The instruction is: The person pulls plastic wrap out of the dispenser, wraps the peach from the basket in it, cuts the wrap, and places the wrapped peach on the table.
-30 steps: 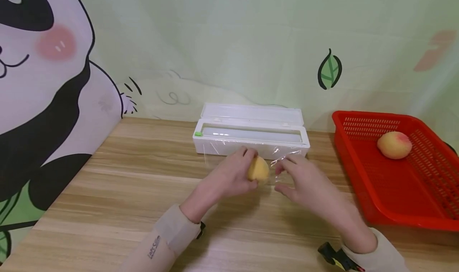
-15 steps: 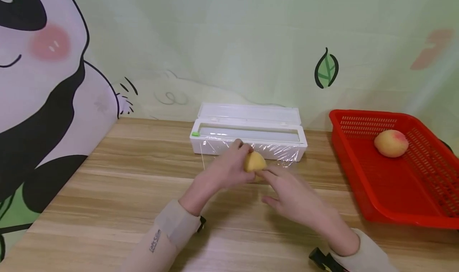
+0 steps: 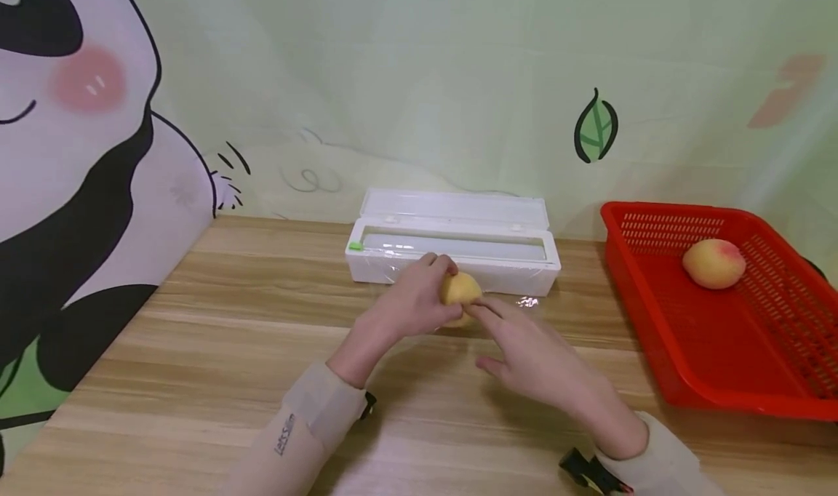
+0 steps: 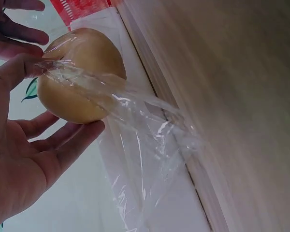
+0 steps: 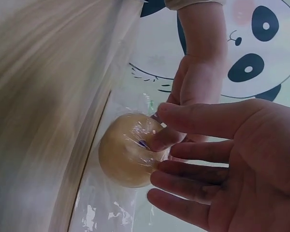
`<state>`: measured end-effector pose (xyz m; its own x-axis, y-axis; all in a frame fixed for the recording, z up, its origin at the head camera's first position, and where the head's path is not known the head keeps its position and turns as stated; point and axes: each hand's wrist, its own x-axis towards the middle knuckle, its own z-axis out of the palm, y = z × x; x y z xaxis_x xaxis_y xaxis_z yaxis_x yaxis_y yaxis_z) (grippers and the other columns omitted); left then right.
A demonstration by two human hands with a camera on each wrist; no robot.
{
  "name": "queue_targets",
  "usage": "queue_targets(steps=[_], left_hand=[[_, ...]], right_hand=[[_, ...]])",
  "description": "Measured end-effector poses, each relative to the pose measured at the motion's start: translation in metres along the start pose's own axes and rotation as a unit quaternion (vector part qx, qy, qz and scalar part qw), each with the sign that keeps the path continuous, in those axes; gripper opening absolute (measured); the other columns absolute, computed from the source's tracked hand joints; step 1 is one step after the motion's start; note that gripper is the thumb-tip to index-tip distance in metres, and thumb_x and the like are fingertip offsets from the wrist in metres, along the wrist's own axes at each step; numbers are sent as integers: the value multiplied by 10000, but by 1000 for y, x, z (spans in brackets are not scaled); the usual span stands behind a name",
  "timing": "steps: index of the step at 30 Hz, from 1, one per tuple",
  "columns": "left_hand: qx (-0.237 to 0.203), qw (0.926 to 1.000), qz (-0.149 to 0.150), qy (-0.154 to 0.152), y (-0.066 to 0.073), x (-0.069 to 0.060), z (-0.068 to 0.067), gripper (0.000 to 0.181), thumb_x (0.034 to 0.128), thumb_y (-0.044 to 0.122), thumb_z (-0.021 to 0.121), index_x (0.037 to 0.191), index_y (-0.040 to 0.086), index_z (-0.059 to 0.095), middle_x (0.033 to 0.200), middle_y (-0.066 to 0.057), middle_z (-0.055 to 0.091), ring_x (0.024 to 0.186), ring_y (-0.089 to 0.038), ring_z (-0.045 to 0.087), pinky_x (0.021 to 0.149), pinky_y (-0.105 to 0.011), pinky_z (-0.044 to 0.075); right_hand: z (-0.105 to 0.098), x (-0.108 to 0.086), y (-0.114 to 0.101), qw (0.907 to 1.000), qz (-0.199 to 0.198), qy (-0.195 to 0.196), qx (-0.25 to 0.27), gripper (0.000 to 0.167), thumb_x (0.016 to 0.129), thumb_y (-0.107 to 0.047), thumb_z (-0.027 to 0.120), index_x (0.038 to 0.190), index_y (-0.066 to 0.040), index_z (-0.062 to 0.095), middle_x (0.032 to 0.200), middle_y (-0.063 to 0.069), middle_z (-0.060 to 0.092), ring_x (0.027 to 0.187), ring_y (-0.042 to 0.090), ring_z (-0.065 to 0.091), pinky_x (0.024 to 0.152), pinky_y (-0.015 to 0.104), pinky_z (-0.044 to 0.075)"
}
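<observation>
Head view: a wood-grain surface (image 3: 183, 380) runs back to a pale green backdrop (image 3: 419, 81) printed with a large panda (image 3: 59, 147) at left and a leaf (image 3: 596, 129) toward the right. Near the rear edge sits a white box (image 3: 497, 274), its lid (image 3: 452, 209) tipped back and a pale roll (image 3: 458, 246) visible inside. To the right stands a red basket (image 3: 648, 336) with a second peach (image 3: 714, 264) in it. Of the two hands, the left hand (image 3: 415, 300) grasps the yellow peach (image 3: 461, 289) just in front of the box, thumb against it and other fingers curled round its far side. The right hand (image 3: 527, 350) grips nothing; its loosely extended fingers reach the peach's edge, though whether they press on it I cannot tell. The held peach is round and smooth, orange-yellow in the wrist views. Glossy clear film (image 4: 154, 130) lies creased across it and trails away in gathered folds. Right wrist view shows a small blue mark (image 5: 142, 143) on it.
</observation>
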<state>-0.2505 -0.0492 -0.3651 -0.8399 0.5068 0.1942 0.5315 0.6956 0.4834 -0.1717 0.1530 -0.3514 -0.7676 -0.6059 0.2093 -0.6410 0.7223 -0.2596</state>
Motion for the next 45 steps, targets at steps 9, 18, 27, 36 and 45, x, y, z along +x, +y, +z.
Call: queue_targets(steps=[9, 18, 27, 36, 45], left_hand=[[13, 9995, -246, 213, -3, 1, 0, 471, 859, 251, 796, 1241, 30, 631, 1124, -77, 549, 868, -181, 552, 694, -263, 514], [-458, 9978, -258, 407, -4, 4, -3, 427, 862, 180, 781, 1230, 10, 644, 1067, -71, 612, 836, -191, 561, 661, -276, 504], [-814, 9947, -438, 453, -5, 6, -8, 310, 867, 138, 774, 1121, 68, 611, 855, -25, 647, 666, -138, 562, 558, -255, 483], [-1261, 9883, -733, 444, -8, 6, -15, 251, 915, 213, 793, 1098, 82, 682, 1104, -52, 711, 1044, -244, 673, 861, -365, 564], [-1671, 9836, -540, 423, -17, 8, -19, 252, 951, 223, 770, 1141, 69, 708, 1134, -50, 716, 1047, -234, 687, 847, -351, 573]], right_hand=[[3, 5, 3, 10000, -29, -25, -12, 751, 833, -127, 868, 1469, 36, 502, 1499, 193, 501, 1318, 369, 532, 1080, 516, 432], [5, 8, 5, 9999, -96, -30, -68, 748, 843, -130, 859, 1465, 62, 490, 1519, 229, 461, 1348, 382, 501, 1085, 508, 427], [4, 13, 7, 9999, 32, -124, -63, 769, 855, -140, 853, 1491, 44, 464, 1575, 215, 390, 1384, 393, 457, 1094, 542, 407], [6, 17, 11, 9997, 48, -104, -198, 829, 841, -153, 867, 1526, 22, 435, 1615, 185, 336, 1407, 401, 422, 1096, 564, 399], [6, 20, 13, 9984, 94, -142, -533, 876, 846, -179, 864, 1557, 9, 387, 1644, 176, 288, 1417, 410, 401, 1056, 581, 434]])
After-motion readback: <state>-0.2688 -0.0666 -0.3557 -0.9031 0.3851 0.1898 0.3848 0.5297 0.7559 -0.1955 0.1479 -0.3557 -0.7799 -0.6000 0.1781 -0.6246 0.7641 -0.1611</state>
